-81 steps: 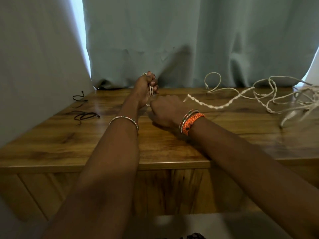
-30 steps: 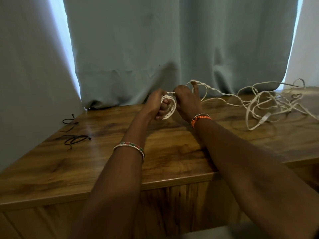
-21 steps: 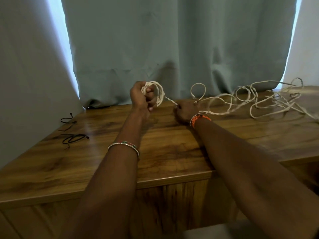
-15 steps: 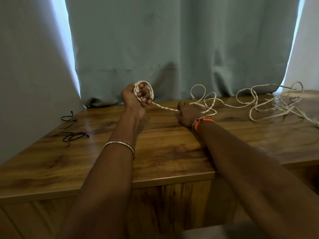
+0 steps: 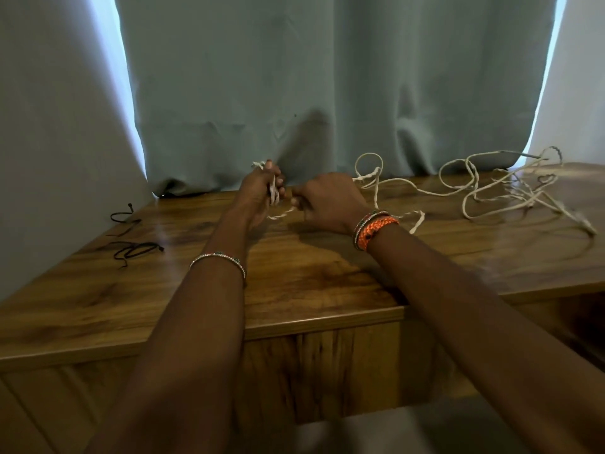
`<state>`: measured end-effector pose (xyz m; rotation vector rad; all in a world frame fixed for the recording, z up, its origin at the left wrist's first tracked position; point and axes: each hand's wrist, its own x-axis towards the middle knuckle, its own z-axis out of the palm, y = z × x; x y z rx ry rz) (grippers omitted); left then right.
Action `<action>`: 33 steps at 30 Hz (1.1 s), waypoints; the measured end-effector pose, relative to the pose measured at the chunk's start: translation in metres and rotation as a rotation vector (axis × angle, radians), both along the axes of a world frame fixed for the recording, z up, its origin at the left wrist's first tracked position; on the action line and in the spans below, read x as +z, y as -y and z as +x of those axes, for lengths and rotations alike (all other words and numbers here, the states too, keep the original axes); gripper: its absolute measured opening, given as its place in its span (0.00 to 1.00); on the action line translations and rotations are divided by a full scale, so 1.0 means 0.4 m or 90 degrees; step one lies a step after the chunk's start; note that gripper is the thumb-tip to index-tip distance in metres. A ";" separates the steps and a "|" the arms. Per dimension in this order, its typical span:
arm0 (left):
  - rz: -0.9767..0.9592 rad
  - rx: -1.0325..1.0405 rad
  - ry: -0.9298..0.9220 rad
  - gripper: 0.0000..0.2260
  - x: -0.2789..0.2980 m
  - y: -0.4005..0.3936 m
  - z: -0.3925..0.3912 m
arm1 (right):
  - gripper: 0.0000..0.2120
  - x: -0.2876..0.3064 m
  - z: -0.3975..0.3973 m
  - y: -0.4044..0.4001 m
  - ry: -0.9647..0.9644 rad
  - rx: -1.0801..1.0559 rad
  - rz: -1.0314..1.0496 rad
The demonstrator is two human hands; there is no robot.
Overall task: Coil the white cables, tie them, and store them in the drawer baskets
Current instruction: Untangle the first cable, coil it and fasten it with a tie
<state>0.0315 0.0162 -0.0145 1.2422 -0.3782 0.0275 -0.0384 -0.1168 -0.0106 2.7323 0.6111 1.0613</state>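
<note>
We see both hands low over the far middle of the wooden cabinet top [image 5: 294,283], close together but not touching.

Left hand [image 5: 258,191]: fingers curled tight around a small bundle of coiled white cable [image 5: 273,191]; a few thin loops show between the fingers and a frayed-looking end pokes out above the knuckles.

Right hand [image 5: 327,201]: fingers curled, pinching the same cable just beside the left hand. A short twisted, rope-like stretch sags between the two hands, near the wood; we cannot tell if it touches.

The rest of the white cable [image 5: 474,191] runs right from the right hand as a loose tangle across the back right of the top: thin, matte, cream-white, some stretches twisted in pairs, some single, with open loops standing up against the curtain [image 5: 327,77]. One flat loop lies just beside the right wrist.

Wrists: thin beaded bangle [image 5: 217,258] on the left, braided orange band [image 5: 376,229] plus thinner beaded ones on the right.

Surface: glossy brown wood grain, dark knots, square front edge, panelled front below. No drawer basket in frame.

Far left on the top: two small black ties [image 5: 134,249], thin, kinked, well apart from the hands.

Backdrop: grey-green matte curtain in soft vertical folds, bright light at both of its edges.
</note>
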 end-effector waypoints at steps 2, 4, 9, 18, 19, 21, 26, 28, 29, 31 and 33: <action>0.012 -0.006 -0.001 0.14 -0.008 0.003 0.000 | 0.10 0.006 -0.033 -0.018 0.017 0.025 0.006; 0.028 -0.046 0.019 0.15 -0.008 0.002 -0.007 | 0.12 0.007 -0.055 -0.027 0.043 0.026 -0.014; 0.196 -0.058 0.036 0.13 -0.017 0.025 -0.020 | 0.12 0.028 -0.084 -0.012 0.097 -0.016 -0.037; 0.107 -0.308 -0.080 0.24 0.047 0.071 -0.077 | 0.14 0.080 0.034 0.088 0.173 0.043 0.279; 0.096 -0.326 -0.088 0.27 0.048 0.075 -0.076 | 0.14 0.084 0.043 0.089 0.169 0.063 0.296; 0.081 -0.341 -0.102 0.28 0.052 0.079 -0.083 | 0.14 0.085 0.064 0.090 0.146 0.069 0.343; 0.039 -0.310 -0.059 0.22 0.064 0.081 -0.104 | 0.15 0.057 0.116 0.099 0.093 0.066 0.555; 0.019 -0.300 -0.049 0.21 0.069 0.078 -0.112 | 0.15 0.033 0.133 0.103 0.058 0.088 0.654; 0.016 -0.295 -0.043 0.20 0.069 0.079 -0.114 | 0.14 0.019 0.145 0.104 0.040 0.108 0.691; 0.020 -0.278 -0.028 0.20 0.067 0.085 -0.115 | 0.12 -0.007 0.163 0.103 0.013 0.134 0.747; -0.006 -0.247 -0.019 0.21 0.069 0.082 -0.111 | 0.12 -0.030 0.171 0.111 -0.027 0.116 0.785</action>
